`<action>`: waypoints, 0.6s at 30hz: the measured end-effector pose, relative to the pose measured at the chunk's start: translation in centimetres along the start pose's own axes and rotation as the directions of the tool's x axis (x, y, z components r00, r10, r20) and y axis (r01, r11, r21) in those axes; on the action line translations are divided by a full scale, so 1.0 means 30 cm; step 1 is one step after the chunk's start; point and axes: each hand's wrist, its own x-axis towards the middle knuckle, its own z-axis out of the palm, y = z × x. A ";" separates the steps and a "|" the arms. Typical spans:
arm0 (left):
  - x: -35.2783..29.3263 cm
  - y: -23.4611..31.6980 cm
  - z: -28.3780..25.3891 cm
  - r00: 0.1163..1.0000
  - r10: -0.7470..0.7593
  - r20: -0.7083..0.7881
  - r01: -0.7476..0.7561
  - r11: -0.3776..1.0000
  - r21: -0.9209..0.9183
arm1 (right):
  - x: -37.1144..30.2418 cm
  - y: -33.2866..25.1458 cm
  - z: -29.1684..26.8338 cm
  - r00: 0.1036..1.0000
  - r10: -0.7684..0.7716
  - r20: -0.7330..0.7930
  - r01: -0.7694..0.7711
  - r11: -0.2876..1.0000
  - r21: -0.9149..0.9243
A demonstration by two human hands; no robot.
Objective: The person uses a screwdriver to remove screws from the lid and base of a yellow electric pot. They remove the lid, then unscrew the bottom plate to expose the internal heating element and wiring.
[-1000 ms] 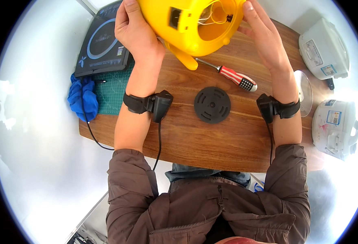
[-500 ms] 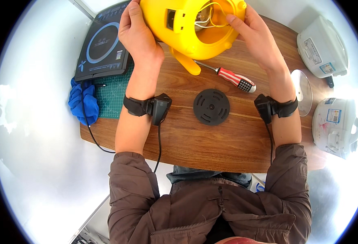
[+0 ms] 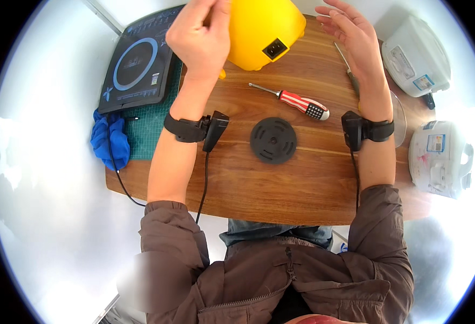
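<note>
A yellow appliance housing [image 3: 264, 32] is tilted at the top edge, its outer side and black power inlet toward me. Its open inside is turned out of sight. My left hand [image 3: 202, 43] is closed against its left side; the fingertips are partly hidden. My right hand [image 3: 354, 35] is raised to the right of the housing, apart from it, with its fingers spread and loosely bent. Below the housing lies a screwdriver [image 3: 302, 103] with a red-and-white striped handle. Nearer me is a round black slotted cover [image 3: 273, 140], flat on the table.
At the left, a black induction cooktop [image 3: 135, 62] overlaps a green cutting mat [image 3: 150, 135], with a blue cloth [image 3: 110, 141] beside it. Two white rice cookers [image 3: 416, 54] stand along the right. Another screwdriver [image 3: 352, 78] and a clear lid [image 3: 399, 121] lie by my right forearm.
The housing has turned, so its opening and wires no longer show and its power inlet faces me. My right hand has let go of it and moved right.
</note>
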 end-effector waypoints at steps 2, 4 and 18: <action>0.002 0.017 0.027 0.985 0.152 0.084 -0.160 0.983 0.093 | 0.009 0.012 -0.014 0.998 0.008 -0.064 -0.004 0.998 0.058; -0.001 0.031 0.065 0.944 0.285 0.168 -0.310 0.940 0.146 | 0.023 0.030 -0.040 0.994 0.007 -0.109 0.003 0.996 0.092; -0.139 -0.082 0.261 0.669 0.636 0.385 -0.733 0.650 0.199 | 0.074 0.114 -0.107 0.993 -0.042 -0.111 0.044 0.999 0.016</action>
